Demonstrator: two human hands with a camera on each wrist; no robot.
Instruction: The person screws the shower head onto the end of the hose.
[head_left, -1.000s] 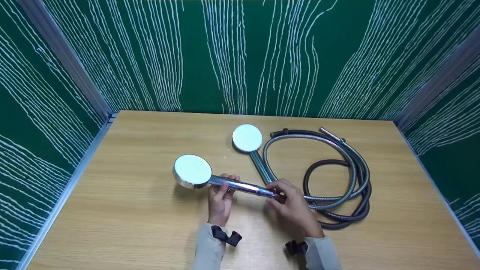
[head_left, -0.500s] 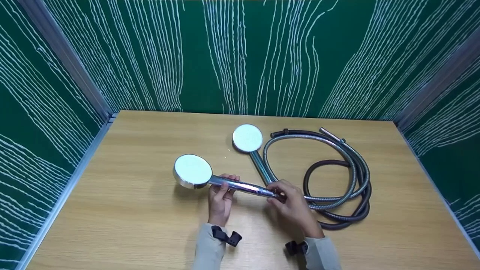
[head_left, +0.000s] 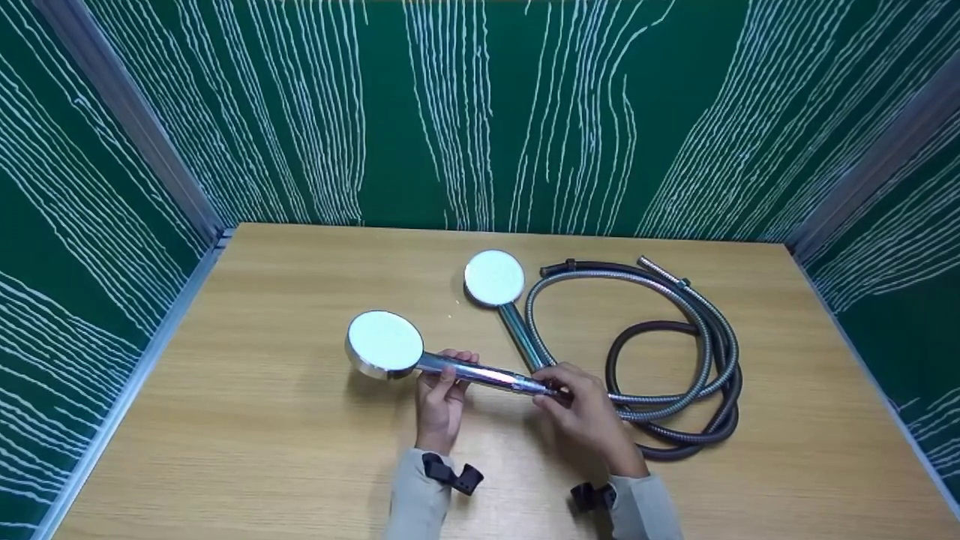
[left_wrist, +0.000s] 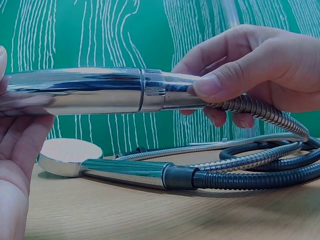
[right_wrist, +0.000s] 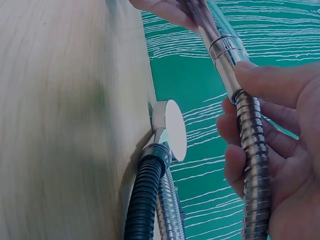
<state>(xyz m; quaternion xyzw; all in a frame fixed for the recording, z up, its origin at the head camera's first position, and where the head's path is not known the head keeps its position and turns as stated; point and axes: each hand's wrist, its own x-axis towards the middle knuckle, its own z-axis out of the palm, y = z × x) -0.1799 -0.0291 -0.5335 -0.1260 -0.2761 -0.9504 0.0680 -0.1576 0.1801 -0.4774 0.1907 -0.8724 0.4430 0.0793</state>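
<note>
A chrome shower head (head_left: 385, 343) with a round white face is held above the table, its handle slanting down to the right. My left hand (head_left: 441, 409) grips the handle, thumb on top. At the handle's lower end my right hand (head_left: 589, 416) pinches the chrome hose connector (left_wrist: 181, 82) between thumb and fingers. The connector meets the ribbed end of the handle; how deep it sits cannot be seen. From it a silver metal hose (right_wrist: 255, 160) runs through my right hand. Behind, a second shower head (head_left: 493, 277) lies on the table, joined to a black hose (right_wrist: 141, 200).
Coils of silver and black hose (head_left: 731, 375) lie to the right on the wooden table (head_left: 247, 420), overlapping each other. One loose silver hose end (head_left: 651, 262) points to the back. Green walls (head_left: 390, 112) with white wavy lines enclose the table at the back and sides.
</note>
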